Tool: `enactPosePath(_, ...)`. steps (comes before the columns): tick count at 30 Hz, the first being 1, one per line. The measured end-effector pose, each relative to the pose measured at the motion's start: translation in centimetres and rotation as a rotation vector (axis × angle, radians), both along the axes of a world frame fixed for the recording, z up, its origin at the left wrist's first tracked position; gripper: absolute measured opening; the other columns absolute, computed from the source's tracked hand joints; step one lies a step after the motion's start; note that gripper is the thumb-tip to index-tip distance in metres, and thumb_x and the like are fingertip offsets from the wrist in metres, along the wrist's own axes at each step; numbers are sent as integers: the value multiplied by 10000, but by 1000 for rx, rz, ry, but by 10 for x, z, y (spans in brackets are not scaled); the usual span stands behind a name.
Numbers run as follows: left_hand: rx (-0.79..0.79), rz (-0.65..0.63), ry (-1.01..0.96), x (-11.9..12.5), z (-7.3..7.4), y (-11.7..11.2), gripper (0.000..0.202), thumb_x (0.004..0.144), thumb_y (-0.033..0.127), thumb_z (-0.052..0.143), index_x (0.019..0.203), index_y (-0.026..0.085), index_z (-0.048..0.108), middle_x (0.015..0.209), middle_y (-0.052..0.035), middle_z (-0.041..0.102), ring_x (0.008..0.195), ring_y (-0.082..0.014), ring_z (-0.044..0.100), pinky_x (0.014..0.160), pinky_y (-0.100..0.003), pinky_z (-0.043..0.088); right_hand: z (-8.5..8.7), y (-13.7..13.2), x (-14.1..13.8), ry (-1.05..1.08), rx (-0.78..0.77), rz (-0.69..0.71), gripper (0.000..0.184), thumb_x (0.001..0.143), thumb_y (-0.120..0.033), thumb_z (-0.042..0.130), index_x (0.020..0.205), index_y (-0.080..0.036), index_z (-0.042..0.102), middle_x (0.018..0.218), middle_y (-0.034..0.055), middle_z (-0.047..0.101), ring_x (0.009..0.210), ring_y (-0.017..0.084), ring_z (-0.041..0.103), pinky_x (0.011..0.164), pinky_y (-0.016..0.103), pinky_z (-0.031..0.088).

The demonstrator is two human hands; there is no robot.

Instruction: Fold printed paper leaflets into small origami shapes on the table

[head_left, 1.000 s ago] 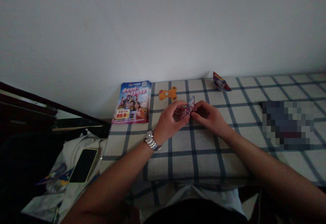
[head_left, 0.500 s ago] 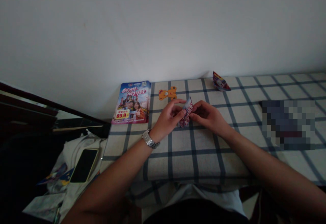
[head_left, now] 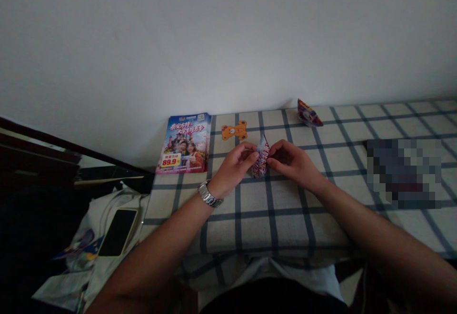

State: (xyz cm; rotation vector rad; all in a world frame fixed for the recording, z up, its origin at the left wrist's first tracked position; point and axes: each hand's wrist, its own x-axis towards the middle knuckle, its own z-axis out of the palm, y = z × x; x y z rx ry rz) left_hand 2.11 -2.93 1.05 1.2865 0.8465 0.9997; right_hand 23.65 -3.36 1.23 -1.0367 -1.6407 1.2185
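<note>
A small folded piece of printed paper stands upright between my two hands above the checked cloth. My left hand, with a metal watch on its wrist, pinches the paper's left side. My right hand pinches its right side with curled fingers. Both hands rest low over the cloth near the wall.
A stack of colourful flyers lies at the cloth's far left corner, with an orange bear-shaped cutout beside it. A finished folded paper shape sits by the wall. A blurred dark patch lies to the right. A phone rests on clutter to the left.
The folded paper has turned from a slanted, flatter pose to standing upright between my fingers. My left hand has opened slightly and shifted its pinch; both hands stayed in place.
</note>
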Motion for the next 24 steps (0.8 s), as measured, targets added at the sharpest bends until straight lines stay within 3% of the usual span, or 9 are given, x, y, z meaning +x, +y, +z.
enactPosePath(16, 1, 20, 25, -2, 2, 0, 334, 946, 435, 728, 1139, 170, 669, 1047, -65, 701, 921, -149, 648, 836, -264, 531, 4, -1, 2, -45, 14, -14, 192, 892, -337, 753, 988, -242, 616, 958, 14, 717, 827, 185, 723, 794, 334, 622)
enactPosePath(24, -18, 10, -7, -2, 1, 0, 343, 946, 443, 725, 1137, 172, 640, 1030, -65, 700, 892, -151, 659, 802, -270, 555, 2, 1, 3, -70, 43, -22, 235, 911, -422, 749, 1010, -262, 608, 971, 29, 715, 851, 206, 715, 802, 365, 634)
